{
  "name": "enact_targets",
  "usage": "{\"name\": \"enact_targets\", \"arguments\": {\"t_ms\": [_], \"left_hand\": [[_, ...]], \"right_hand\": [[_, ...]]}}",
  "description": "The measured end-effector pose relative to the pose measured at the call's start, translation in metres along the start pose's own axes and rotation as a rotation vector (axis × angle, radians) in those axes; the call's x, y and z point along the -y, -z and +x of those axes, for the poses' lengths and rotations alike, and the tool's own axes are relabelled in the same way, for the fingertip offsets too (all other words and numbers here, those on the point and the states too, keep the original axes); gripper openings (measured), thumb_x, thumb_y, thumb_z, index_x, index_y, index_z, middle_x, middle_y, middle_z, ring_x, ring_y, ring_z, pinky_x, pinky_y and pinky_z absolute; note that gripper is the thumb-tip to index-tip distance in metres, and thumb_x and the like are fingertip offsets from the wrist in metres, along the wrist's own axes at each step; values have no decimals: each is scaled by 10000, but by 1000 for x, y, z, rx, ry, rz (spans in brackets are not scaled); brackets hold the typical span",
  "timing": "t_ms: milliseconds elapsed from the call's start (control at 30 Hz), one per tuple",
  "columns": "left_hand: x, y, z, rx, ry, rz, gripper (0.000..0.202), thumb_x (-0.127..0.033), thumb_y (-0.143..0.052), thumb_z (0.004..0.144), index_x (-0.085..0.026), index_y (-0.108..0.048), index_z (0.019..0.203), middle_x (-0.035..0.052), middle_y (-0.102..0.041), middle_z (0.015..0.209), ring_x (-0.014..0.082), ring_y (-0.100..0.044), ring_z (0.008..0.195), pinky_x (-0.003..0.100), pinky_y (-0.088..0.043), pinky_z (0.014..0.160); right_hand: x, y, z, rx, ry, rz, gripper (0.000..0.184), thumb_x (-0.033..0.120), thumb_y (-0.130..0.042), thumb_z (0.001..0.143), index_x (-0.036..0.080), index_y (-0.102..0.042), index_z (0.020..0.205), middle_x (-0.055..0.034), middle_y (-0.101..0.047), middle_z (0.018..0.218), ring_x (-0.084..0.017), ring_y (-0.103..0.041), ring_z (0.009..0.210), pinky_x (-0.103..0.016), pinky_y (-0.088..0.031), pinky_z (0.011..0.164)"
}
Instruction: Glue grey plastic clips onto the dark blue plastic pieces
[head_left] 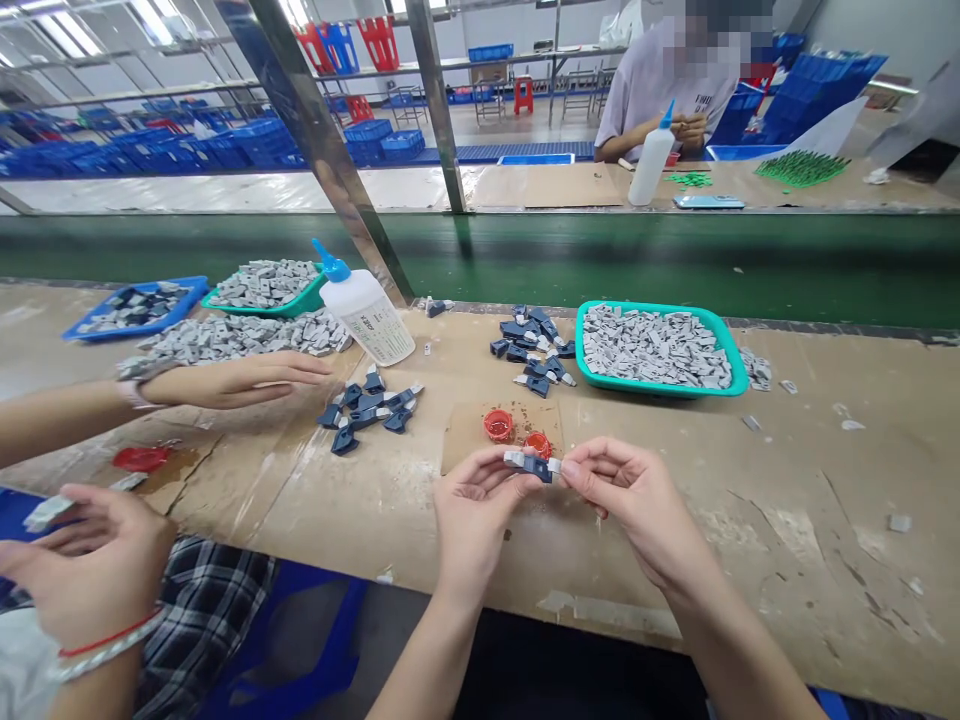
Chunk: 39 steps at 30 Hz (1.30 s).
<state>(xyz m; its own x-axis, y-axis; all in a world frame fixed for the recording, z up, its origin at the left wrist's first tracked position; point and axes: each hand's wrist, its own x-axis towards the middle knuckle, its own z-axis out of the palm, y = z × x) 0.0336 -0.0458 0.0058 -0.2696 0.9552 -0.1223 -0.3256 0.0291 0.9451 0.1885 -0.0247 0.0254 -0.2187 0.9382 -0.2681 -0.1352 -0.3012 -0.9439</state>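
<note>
My left hand [472,510] and my right hand [637,500] pinch one small dark blue part with grey ends [534,464] between their fingertips, just above the cardboard-covered table [750,520]. Two small red caps [499,425] sit on a cardboard scrap right behind the part. A loose heap of dark blue parts [534,345] lies further back, beside a teal tray of grey pieces [660,350].
A co-worker at my left reaches one hand [240,380] toward another heap of blue parts [367,405] and holds a grey piece in the other hand [90,560]. A tilted glue bottle [364,305], more trays of grey pieces [262,285] and a person across the green conveyor [675,80] are behind.
</note>
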Motion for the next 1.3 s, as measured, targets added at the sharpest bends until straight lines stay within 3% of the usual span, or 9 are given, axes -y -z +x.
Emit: {"name": "enact_targets", "arguments": {"t_ms": [233,467,667,800,867,933,1000,1167,1300], "left_hand": [[-3,-4,-4,5,-1,40,253,-112,-830,602,-174,-740,830,56,-771,847,200,-733,800,260,-613,731],[-3,-6,-9,53,-98,93,154,-100,-801,620,-171,-769,753,61,-770,834,233,-732,823,289,-627,726],[-8,-10,-3,102,29,92,338,-152,-842,578,-167,-765,907,99,-764,935,283,-724,888,359,-619,782],[-8,-3,5,145,23,113,411,-234,-796,680,-170,-709,1077,116,-739,1047,271,-694,996,373,-567,896],[-8,10,11,92,-51,182,426,-283,-742,752,-188,-662,1159,111,-717,1104,252,-666,1060,368,-516,966],[-8,33,20,-8,-155,287,410,-323,-675,816,-217,-614,1207,96,-692,1141,230,-640,1098,363,-466,1013],[-11,65,30,-110,-263,429,358,-328,-604,863,-236,-582,1208,81,-670,1138,218,-623,1101,372,-423,1044],[-37,140,55,-314,-371,992,397,-210,-497,860,-219,-516,1256,106,-659,1039,296,-606,1061,481,-400,1017],[-57,161,79,-397,-493,1373,469,-155,-461,829,-199,-521,1292,152,-624,1178,358,-569,1122,502,-423,969]], "right_hand": [[-6,0,5,70,-71,-2,345,438,-805,675,157,-639,785,-13,-626,667,-105,-493,589,-192,-312,454],[-2,7,5,278,-181,-6,370,491,-719,764,208,-528,905,27,-587,644,-108,-482,591,-169,-293,423],[2,2,3,225,-87,-11,344,500,-710,756,193,-557,774,-3,-628,692,-132,-554,652,-180,-354,447],[23,15,20,256,22,-269,415,555,-561,846,165,-682,776,-65,-698,758,-186,-633,722,-230,-434,501],[36,36,41,114,155,-512,406,514,-507,889,178,-729,832,-79,-732,841,-210,-655,756,-276,-467,558],[46,65,70,-181,319,-845,256,399,-571,871,220,-750,908,-70,-745,920,-232,-659,800,-328,-480,647],[51,94,102,-340,308,-1173,204,250,-602,839,225,-753,974,-82,-745,948,-258,-663,812,-361,-476,672],[46,129,159,-205,311,-1279,206,94,-644,768,230,-787,829,-69,-752,883,-270,-670,830,-349,-462,686],[42,129,172,-168,325,-1324,152,128,-678,758,231,-782,800,-60,-757,875,-280,-663,822,-352,-445,670]]}}
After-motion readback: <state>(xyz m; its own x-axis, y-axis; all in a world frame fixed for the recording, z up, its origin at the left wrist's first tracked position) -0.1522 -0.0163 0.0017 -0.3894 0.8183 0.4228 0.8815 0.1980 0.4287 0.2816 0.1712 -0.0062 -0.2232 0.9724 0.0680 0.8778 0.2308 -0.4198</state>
